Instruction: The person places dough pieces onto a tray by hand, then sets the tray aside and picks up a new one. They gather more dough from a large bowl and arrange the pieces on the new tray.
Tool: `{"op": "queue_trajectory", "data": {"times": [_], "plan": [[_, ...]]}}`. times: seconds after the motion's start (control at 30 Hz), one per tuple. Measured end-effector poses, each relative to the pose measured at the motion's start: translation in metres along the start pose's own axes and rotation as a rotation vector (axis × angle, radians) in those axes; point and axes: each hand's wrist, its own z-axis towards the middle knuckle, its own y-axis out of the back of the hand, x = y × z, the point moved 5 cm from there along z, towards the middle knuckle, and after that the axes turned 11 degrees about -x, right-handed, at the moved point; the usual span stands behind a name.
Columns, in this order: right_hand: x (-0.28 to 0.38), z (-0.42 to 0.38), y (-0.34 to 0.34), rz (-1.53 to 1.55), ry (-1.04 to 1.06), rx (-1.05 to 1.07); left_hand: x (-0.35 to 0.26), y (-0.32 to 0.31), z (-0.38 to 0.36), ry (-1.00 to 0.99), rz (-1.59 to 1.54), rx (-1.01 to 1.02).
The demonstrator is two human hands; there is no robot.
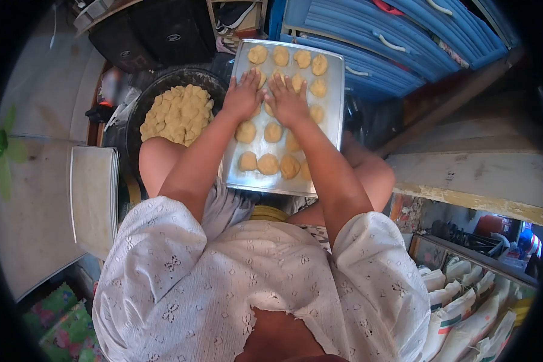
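Note:
A metal baking tray (332, 128) lies across my lap, with rows of rounded dough pieces (273, 132) on it. My left hand (244, 98) lies flat, palm down, over dough near the tray's left side, fingers stretched out toward the far edge. Beside it, my right hand (287, 101) rests the same way over dough in the middle columns, its fingers spread. The pieces under both palms are partly hidden. To the left, a large dark basin (216, 83) holds a heap of dough lumps (178, 114).
Blue drawers (350, 45) with white handles stand beyond the tray. Black cabinets (169, 36) are at the back left. A stack of pale flat boards (93, 196) stands left of my leg. White sacks (464, 308) sit at the lower right, below a wooden ledge (464, 175).

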Motion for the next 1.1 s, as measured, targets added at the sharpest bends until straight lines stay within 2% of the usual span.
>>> {"op": "queue_trajectory", "data": {"times": [0.17,0.23,0.27,0.33,0.37,0.43,0.47,0.53,0.7,0.77,0.83,0.9,1.0,1.1], "plan": [[-0.009,-0.003,0.013,0.084,-0.004,0.020,-0.008,0.016,-0.005,0.048,-0.082,-0.015],[-0.026,-0.010,0.029,0.175,-0.081,-0.279,-0.012,0.025,-0.012,0.026,-0.098,-0.058],[-0.034,-0.013,0.029,0.176,-0.082,-0.274,-0.015,0.027,-0.013,0.028,-0.100,-0.054],[-0.045,-0.014,0.034,0.025,-0.131,-0.263,-0.030,0.029,-0.015,-0.128,-0.108,-0.059],[-0.041,-0.021,0.034,0.026,-0.136,-0.251,-0.038,0.028,-0.022,-0.126,-0.113,-0.048],[-0.041,-0.019,0.027,-0.057,-0.083,-0.134,-0.056,0.025,-0.019,-0.207,-0.102,-0.034],[-0.043,-0.019,0.027,-0.062,-0.081,-0.140,-0.061,0.020,-0.016,-0.211,-0.055,0.012],[-0.045,-0.023,0.014,-0.053,-0.123,0.019,-0.057,0.014,-0.018,-0.169,0.003,0.035],[-0.051,-0.021,0.016,-0.052,-0.080,-0.043,-0.051,0.008,-0.010,-0.158,0.142,0.021],[-0.048,-0.025,0.023,-0.054,-0.066,-0.061,-0.053,0.013,-0.011,-0.151,0.135,0.075],[-0.039,-0.038,0.037,0.006,0.012,-0.214,-0.057,0.023,-0.018,-0.168,0.034,-0.007],[-0.032,-0.054,0.038,-0.012,0.029,-0.187,-0.065,0.029,-0.034,-0.188,-0.072,-0.063],[-0.019,-0.078,0.026,-0.039,0.039,-0.112,-0.077,0.024,-0.062,-0.248,0.122,0.040],[-0.015,-0.081,0.019,-0.105,0.032,-0.079,-0.071,0.018,-0.074,-0.200,0.076,0.015]]}}
